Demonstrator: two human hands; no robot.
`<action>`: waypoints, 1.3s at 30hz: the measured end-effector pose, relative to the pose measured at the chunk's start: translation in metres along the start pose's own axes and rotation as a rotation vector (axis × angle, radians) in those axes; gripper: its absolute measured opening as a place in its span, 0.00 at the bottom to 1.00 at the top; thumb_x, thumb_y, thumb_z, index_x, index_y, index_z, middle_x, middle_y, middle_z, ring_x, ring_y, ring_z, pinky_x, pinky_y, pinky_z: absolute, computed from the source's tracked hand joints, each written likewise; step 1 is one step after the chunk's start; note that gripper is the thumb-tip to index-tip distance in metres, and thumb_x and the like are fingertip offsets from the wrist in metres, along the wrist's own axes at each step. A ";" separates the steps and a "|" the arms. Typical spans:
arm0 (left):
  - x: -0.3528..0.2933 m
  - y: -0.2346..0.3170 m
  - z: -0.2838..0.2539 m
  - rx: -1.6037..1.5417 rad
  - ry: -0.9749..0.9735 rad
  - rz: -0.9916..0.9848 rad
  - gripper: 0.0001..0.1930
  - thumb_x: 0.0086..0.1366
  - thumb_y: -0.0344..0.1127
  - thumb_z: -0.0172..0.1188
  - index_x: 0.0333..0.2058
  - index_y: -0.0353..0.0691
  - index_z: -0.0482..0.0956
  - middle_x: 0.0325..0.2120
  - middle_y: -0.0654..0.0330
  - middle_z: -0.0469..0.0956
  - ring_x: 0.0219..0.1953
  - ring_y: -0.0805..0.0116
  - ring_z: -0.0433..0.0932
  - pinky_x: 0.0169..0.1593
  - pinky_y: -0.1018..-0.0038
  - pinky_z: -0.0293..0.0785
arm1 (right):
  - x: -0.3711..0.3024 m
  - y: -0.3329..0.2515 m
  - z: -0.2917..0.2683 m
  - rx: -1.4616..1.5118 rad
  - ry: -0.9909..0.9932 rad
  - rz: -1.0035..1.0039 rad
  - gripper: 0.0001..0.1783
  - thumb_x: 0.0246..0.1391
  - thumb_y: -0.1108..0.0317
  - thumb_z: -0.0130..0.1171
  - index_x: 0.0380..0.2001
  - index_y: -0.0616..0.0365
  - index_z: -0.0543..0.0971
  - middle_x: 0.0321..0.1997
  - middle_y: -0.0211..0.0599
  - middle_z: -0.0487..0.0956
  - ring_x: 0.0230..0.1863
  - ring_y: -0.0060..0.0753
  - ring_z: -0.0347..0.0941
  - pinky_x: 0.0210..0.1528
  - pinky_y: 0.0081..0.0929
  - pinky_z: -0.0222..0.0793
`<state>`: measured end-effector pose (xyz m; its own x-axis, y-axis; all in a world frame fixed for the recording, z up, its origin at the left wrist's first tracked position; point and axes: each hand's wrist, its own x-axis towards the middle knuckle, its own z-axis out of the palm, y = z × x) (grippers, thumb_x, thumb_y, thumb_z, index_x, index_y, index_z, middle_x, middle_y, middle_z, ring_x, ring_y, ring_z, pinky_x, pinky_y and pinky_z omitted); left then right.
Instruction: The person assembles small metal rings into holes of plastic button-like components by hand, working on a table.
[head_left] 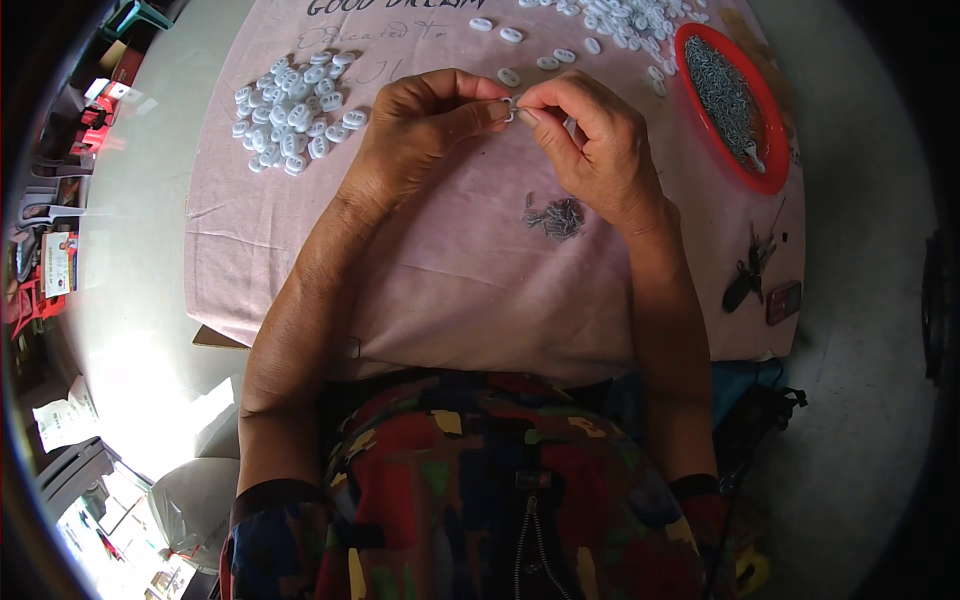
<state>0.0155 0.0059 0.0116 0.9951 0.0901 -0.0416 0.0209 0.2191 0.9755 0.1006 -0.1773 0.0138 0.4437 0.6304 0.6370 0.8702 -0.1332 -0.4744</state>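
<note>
Above the middle of the table, my left hand (420,130) pinches a small white oval plastic piece (511,108) between thumb and forefinger. Facing it, the thumb and forefinger of my right hand (595,145) are pressed together close against the piece; whatever they hold is too small to make out. Just below my right hand, a little heap of small grey metal pieces (560,218) lies on the pink cloth (480,280). Left of my left hand is a pile of white oval pieces (298,115), each with markings on its face.
A red oval tray (772,172) full of small metal pieces, with a scoop in it, stands at the right. More white ovals (630,20) spread along the far side. Black-handled scissors (742,285) and a small dark red device (784,302) lie near the right edge.
</note>
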 end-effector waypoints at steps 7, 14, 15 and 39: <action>0.000 -0.004 -0.001 0.075 0.018 0.058 0.07 0.61 0.26 0.64 0.38 0.34 0.82 0.33 0.63 0.82 0.37 0.79 0.78 0.45 0.81 0.75 | 0.002 0.002 0.004 -0.069 0.005 -0.094 0.04 0.52 0.78 0.61 0.31 0.60 0.76 0.27 0.33 0.76 0.26 0.29 0.73 0.23 0.24 0.67; -0.001 0.000 -0.002 0.053 0.001 0.048 0.07 0.62 0.27 0.63 0.39 0.35 0.82 0.34 0.63 0.82 0.38 0.79 0.78 0.46 0.81 0.75 | 0.003 -0.007 0.001 0.048 -0.004 0.023 0.06 0.53 0.77 0.62 0.35 0.59 0.78 0.28 0.29 0.77 0.26 0.18 0.70 0.24 0.17 0.62; -0.002 0.000 -0.003 0.000 -0.014 0.055 0.07 0.62 0.27 0.63 0.39 0.35 0.81 0.35 0.63 0.81 0.39 0.78 0.78 0.46 0.80 0.75 | 0.006 -0.010 -0.001 0.086 -0.001 0.055 0.06 0.53 0.76 0.63 0.36 0.59 0.79 0.29 0.27 0.78 0.26 0.15 0.69 0.24 0.15 0.60; -0.001 -0.001 -0.004 -0.066 -0.027 -0.037 0.10 0.62 0.28 0.63 0.42 0.34 0.80 0.36 0.62 0.81 0.40 0.74 0.80 0.48 0.79 0.77 | 0.005 -0.011 0.005 0.114 0.025 0.075 0.02 0.54 0.75 0.62 0.32 0.60 0.78 0.25 0.26 0.76 0.22 0.12 0.64 0.23 0.14 0.58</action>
<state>0.0138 0.0094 0.0099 0.9960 0.0549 -0.0710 0.0524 0.2856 0.9569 0.0920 -0.1692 0.0190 0.5134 0.6024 0.6112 0.8049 -0.0910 -0.5864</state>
